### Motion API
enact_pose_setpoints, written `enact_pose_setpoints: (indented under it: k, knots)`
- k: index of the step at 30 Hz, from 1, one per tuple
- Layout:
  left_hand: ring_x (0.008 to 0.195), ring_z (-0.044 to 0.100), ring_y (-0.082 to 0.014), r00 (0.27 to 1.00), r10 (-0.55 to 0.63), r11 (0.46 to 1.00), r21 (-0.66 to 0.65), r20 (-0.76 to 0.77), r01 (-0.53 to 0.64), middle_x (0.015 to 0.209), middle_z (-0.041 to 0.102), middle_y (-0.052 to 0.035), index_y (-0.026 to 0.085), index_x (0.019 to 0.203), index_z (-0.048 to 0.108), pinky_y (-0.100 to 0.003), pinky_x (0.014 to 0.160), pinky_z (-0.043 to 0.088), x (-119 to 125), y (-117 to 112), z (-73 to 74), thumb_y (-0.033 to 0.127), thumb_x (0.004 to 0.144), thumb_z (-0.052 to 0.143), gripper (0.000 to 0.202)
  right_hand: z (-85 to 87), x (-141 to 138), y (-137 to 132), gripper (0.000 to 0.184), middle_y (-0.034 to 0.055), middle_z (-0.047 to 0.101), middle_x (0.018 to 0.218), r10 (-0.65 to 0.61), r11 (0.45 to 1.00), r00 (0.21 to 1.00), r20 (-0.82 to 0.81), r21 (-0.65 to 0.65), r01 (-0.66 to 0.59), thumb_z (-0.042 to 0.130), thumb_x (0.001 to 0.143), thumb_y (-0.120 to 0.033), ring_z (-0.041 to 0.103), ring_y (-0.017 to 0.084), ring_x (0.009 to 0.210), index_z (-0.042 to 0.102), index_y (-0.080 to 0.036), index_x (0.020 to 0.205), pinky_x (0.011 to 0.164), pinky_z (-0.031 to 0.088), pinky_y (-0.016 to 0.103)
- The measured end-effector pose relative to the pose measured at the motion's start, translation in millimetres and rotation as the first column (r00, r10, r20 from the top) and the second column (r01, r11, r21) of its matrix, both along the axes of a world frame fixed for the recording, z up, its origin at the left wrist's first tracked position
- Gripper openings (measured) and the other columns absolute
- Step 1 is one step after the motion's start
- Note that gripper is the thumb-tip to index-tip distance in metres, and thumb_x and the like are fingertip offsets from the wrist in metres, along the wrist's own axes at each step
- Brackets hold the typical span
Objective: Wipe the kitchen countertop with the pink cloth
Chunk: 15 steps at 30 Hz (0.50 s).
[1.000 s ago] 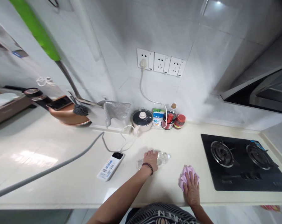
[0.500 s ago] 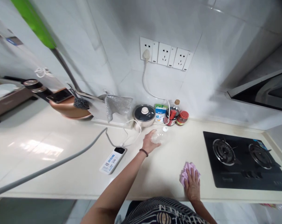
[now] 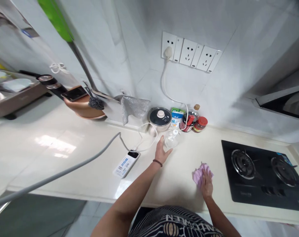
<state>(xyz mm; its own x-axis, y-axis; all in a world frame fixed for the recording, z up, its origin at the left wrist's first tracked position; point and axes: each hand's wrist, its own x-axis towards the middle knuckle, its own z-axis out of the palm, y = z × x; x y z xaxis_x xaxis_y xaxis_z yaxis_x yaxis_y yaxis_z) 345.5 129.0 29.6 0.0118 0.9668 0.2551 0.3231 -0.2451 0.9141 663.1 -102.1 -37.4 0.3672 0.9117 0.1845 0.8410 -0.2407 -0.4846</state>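
My left hand (image 3: 162, 150) reaches across the pale countertop (image 3: 65, 154), its fingers spread just beside a clear plastic bottle (image 3: 171, 140) that stands upright near the back wall. The fingertips touch or nearly touch the bottle; the grip has loosened. My right hand (image 3: 206, 184) presses a pink cloth (image 3: 200, 173) on the counter, left of the black gas hob (image 3: 263, 174). A bead bracelet circles my left wrist.
Behind the bottle stand a small lidded pot (image 3: 160, 118), a carton (image 3: 177, 118) and jars (image 3: 200, 124). A white power strip (image 3: 126, 163) with cords lies left of my arm. A copper pan (image 3: 83, 110) and a foil-wrapped item (image 3: 134, 107) sit further left. Wall sockets (image 3: 191, 56) above.
My left hand lifted the bottle off the counter, carried it back toward the pot and stood it upright, then loosened its grip. The right hand with the cloth stayed nearly still.
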Motion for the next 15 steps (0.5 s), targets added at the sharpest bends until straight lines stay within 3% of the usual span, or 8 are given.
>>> enact_pose_setpoints:
  k: [2, 4, 8, 11, 15]
  knots:
    - [0.149, 0.048, -0.0360, 0.990, 0.006, 0.999, 0.052, -0.138, 0.001, 0.159, 0.052, -0.0176, 0.023, 0.161, 0.038, -0.061, 0.124, 0.040, -33.2, -31.0, -10.1, 0.046, 0.091, 0.069, 0.080, 5.0, -9.4, 26.8, 0.072, 0.0144, 0.059, 0.156, 0.040, 0.999, 0.997, -0.073, 0.015, -0.039, 0.015, 0.107, -0.059, 0.041, 0.033, 0.154, 0.056, -0.024, 0.155, 0.122, 0.035, 0.061]
    - [0.145, 0.052, -0.0353, 0.961, 0.020, 0.998, 0.068, -0.276, -0.001, 0.152, 0.060, -0.0154, 0.024, 0.157, 0.045, -0.060, 0.120, 0.044, -72.4, -63.6, -22.6, 0.045, 0.097, 0.060, 0.065, 9.7, -31.8, 52.1, 0.072, 0.0147, 0.057, 0.158, 0.157, 0.985, 0.984, -0.085, -0.054, -0.162, 0.017, 0.107, -0.059, 0.039, 0.031, 0.155, 0.057, -0.022, 0.154, 0.124, 0.034, 0.057]
    - [0.144, 0.054, -0.0345, 0.877, 0.066, 0.995, 0.092, -0.476, -0.024, 0.144, 0.066, -0.0119, 0.027, 0.151, 0.053, -0.058, 0.118, 0.047, -143.2, -120.4, -44.4, 0.043, 0.101, 0.052, 0.053, 18.5, -91.6, 89.6, 0.058, 0.0057, 0.047, 0.169, 0.441, 0.862, 0.897, -0.011, -0.270, -0.428, 0.028, 0.108, -0.045, 0.028, 0.028, 0.162, 0.052, -0.031, 0.158, 0.130, 0.022, 0.056]
    - [0.143, 0.055, -0.0328, 0.820, 0.102, 0.992, 0.115, -0.562, -0.045, 0.143, 0.068, -0.0097, 0.028, 0.151, 0.055, -0.056, 0.119, 0.047, -170.8, -151.2, -53.2, 0.038, 0.101, 0.051, 0.051, 30.4, -109.2, 117.8, 0.060, 0.0008, 0.031, 0.177, 0.461, 0.807, 0.878, 0.126, -0.472, -0.356, 0.029, 0.106, -0.033, 0.021, 0.028, 0.165, 0.038, -0.037, 0.166, 0.131, 0.010, 0.062]
    - [0.145, 0.054, -0.0311, 0.771, 0.107, 0.993, 0.110, -0.627, -0.048, 0.146, 0.067, -0.0084, 0.029, 0.151, 0.057, -0.053, 0.119, 0.048, -175.4, -175.0, -58.0, 0.033, 0.101, 0.049, 0.051, 47.2, -78.0, 172.2, 0.064, 0.0083, 0.028, 0.178, 0.283, 0.837, 0.924, 0.259, -0.538, -0.105, 0.025, 0.105, -0.031, 0.024, 0.035, 0.163, 0.035, -0.026, 0.168, 0.129, 0.011, 0.066]
